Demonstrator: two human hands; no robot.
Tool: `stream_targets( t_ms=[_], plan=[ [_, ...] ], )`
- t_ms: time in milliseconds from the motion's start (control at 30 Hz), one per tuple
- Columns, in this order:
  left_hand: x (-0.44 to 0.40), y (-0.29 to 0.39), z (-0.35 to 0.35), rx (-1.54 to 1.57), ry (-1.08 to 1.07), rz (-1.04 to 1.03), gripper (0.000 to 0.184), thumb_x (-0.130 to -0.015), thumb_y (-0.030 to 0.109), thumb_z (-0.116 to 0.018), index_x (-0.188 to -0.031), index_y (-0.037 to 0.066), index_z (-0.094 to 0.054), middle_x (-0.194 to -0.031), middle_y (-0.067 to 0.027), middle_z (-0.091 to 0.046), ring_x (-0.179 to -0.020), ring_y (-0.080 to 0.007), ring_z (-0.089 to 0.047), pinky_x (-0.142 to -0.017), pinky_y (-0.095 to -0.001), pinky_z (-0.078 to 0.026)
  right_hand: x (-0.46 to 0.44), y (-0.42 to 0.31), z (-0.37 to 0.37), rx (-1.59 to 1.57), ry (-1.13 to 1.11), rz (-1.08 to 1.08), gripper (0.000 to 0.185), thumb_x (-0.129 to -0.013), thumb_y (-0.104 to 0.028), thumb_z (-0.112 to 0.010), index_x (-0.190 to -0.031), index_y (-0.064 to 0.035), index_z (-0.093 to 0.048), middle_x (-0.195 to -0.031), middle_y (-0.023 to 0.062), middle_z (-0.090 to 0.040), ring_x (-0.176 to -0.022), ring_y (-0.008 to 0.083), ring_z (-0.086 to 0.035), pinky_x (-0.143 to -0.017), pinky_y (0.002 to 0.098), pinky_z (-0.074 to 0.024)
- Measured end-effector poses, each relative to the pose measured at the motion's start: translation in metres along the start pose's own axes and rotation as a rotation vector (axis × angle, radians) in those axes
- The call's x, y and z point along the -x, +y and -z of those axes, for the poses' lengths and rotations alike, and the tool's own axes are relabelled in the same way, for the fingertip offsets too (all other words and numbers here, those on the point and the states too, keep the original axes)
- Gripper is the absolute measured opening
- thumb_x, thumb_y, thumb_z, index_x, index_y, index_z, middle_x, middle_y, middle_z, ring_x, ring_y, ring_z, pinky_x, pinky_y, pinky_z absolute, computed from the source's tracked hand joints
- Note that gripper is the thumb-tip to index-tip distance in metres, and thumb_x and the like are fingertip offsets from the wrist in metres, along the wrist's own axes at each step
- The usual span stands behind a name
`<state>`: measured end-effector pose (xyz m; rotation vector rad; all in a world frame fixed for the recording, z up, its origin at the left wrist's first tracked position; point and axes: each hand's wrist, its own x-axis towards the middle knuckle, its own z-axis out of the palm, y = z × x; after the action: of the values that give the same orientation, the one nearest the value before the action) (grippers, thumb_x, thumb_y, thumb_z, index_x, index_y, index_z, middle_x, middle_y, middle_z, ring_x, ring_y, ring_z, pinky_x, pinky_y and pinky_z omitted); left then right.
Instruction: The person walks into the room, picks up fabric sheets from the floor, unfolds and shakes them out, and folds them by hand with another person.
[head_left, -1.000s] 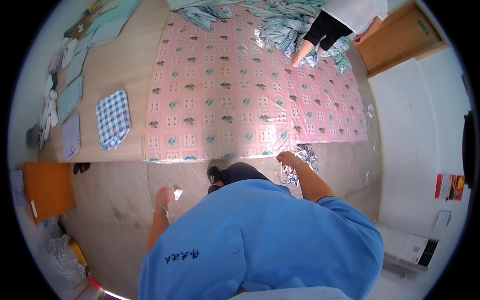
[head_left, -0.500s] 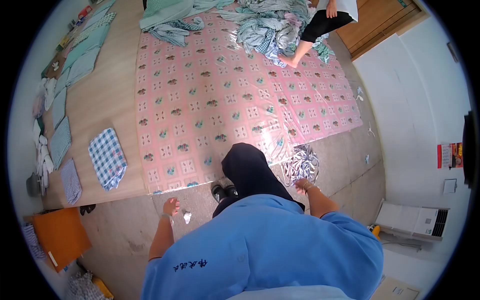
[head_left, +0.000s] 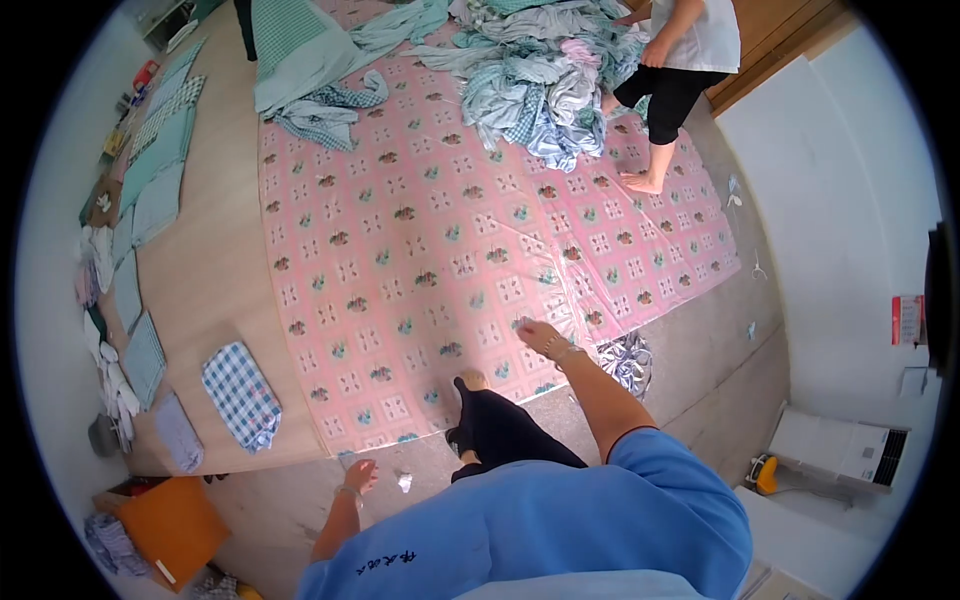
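My right hand [head_left: 543, 340] reaches forward over the pink patterned plastic sheet [head_left: 400, 270], empty, with loosely bent fingers; whether it touches the sheet I cannot tell. Low on my left side, my left hand [head_left: 361, 476] hangs above the floor near the sheet's front edge, its fingers apart and nothing in them. Just right of my right hand, a bundle of striped cloth strips [head_left: 627, 362] lies on the floor. One of my feet [head_left: 475, 380] is bare at the front edge of the sheet. A folded blue-and-white checked cloth [head_left: 242, 397] lies to the left.
A co-worker [head_left: 680, 85] stands barefoot on the sheet beside a heap of crumpled green and blue cloths [head_left: 545, 75]. Folded cloths [head_left: 158, 205] line the left side. An orange panel [head_left: 183, 530] stands lower left. A white appliance [head_left: 835, 445] stands right. White scrap [head_left: 404, 481] lies on the floor.
My right hand has swung forward from beside the strip bundle to over the sheet. One foot now shows bare at the sheet's edge. The co-worker has shifted, with the feet lower in view.
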<state>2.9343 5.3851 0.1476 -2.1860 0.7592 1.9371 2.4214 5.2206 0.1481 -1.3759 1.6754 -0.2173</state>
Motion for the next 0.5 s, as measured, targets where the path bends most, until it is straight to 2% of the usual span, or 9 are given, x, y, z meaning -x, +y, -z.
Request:
stream_targets(
  t_ms=[67,200,267,300,333,367,400,467,500],
  plan=[
    [-0.001,0.028,0.003,-0.008,0.005,-0.008,0.033,-0.080,0.035,-0.048,-0.104,0.011,-0.048,-0.092,-0.0029,-0.057,-0.073,-0.0168,-0.054,-0.058,-0.0325,-0.044,-0.017,-0.040,0.017,-0.142,0.065,0.049,0.030,-0.080,-0.026,-0.041,-0.090,-0.0016,-0.056,-0.088,0.0176,-0.057,-0.081,0.0316,-0.055,-0.073,0.0384,-0.0427],
    [0.010,0.109,-0.008,0.078,0.004,-0.111,0.034,-0.081,0.036,-0.046,-0.105,0.012,-0.048,-0.094,-0.0038,-0.057,-0.078,-0.0158,-0.054,-0.064,-0.0317,-0.044,-0.015,-0.063,0.034,-0.465,0.026,0.092,0.034,-0.082,-0.028,-0.046,-0.101,-0.0011,-0.053,-0.079,0.0121,-0.058,-0.066,0.0152,-0.056,-0.065,0.0267,-0.0454],
    [0.020,0.150,-0.014,0.142,-0.044,-0.150,0.034,-0.081,0.034,-0.046,-0.106,0.011,-0.048,-0.094,-0.0038,-0.057,-0.079,-0.0156,-0.054,-0.065,-0.0307,-0.044,-0.008,-0.015,0.018,-0.152,0.003,0.008,0.029,-0.082,-0.025,-0.045,-0.097,-0.0023,-0.054,-0.080,0.0129,-0.058,-0.068,0.0184,-0.057,-0.066,0.0290,-0.0457],
    [0.029,0.166,-0.016,0.075,-0.060,-0.241,0.033,-0.081,0.032,-0.047,-0.106,0.011,-0.049,-0.094,-0.0037,-0.057,-0.079,-0.0152,-0.054,-0.065,-0.0299,-0.043,0.000,0.030,0.000,0.097,0.125,0.171,0.021,-0.079,-0.019,-0.048,-0.089,-0.0021,-0.056,-0.079,0.0136,-0.059,-0.070,0.0232,-0.058,-0.066,0.0327,-0.0457],
    [0.039,0.183,-0.020,0.012,-0.076,-0.333,0.032,-0.082,0.030,-0.047,-0.106,0.010,-0.049,-0.094,-0.0036,-0.057,-0.079,-0.0149,-0.053,-0.065,-0.0291,-0.043,0.002,0.081,-0.016,0.638,-0.107,0.310,0.019,-0.076,-0.018,-0.048,-0.081,-0.0016,-0.057,-0.080,0.0148,-0.059,-0.074,0.0267,-0.057,-0.067,0.0360,-0.0450],
    [0.058,0.202,-0.022,-0.001,-0.084,-0.349,0.031,-0.083,0.029,-0.046,-0.106,0.009,-0.050,-0.095,-0.0038,-0.056,-0.080,-0.0147,-0.053,-0.066,-0.0279,-0.043,0.045,0.096,-0.004,0.708,-0.055,0.466,0.017,-0.072,-0.016,-0.049,-0.078,-0.0031,-0.058,-0.077,0.0146,-0.059,-0.076,0.0260,-0.057,-0.068,0.0361,-0.0446],
    [0.066,0.207,-0.020,0.009,-0.076,-0.359,0.031,-0.083,0.029,-0.046,-0.106,0.009,-0.050,-0.095,-0.0038,-0.056,-0.080,-0.0147,-0.053,-0.066,-0.0279,-0.043,0.049,0.171,-0.034,0.946,-0.438,0.234,0.017,-0.070,-0.013,-0.051,-0.083,-0.0048,-0.058,-0.077,0.0121,-0.059,-0.076,0.0250,-0.057,-0.070,0.0349,-0.0443],
    [0.074,0.215,-0.014,-0.001,-0.087,-0.378,0.031,-0.083,0.029,-0.046,-0.105,0.009,-0.050,-0.095,-0.0038,-0.056,-0.080,-0.0145,-0.053,-0.065,-0.0274,-0.043,0.090,0.179,-0.038,1.010,-0.566,0.298,0.013,-0.065,-0.014,-0.057,-0.077,-0.0111,-0.063,-0.080,0.0118,-0.061,-0.078,0.0221,-0.059,-0.064,0.0307,-0.0468],
    [0.078,0.214,-0.008,0.000,-0.097,-0.376,0.032,-0.082,0.032,-0.047,-0.104,0.009,-0.050,-0.094,-0.0042,-0.056,-0.079,-0.0144,-0.054,-0.064,-0.0266,-0.043,0.113,0.153,-0.022,0.483,-0.477,-0.415,0.014,-0.067,-0.015,-0.057,-0.078,-0.0091,-0.062,-0.082,0.0105,-0.061,-0.078,0.0207,-0.059,-0.064,0.0309,-0.0471]
  ],
)
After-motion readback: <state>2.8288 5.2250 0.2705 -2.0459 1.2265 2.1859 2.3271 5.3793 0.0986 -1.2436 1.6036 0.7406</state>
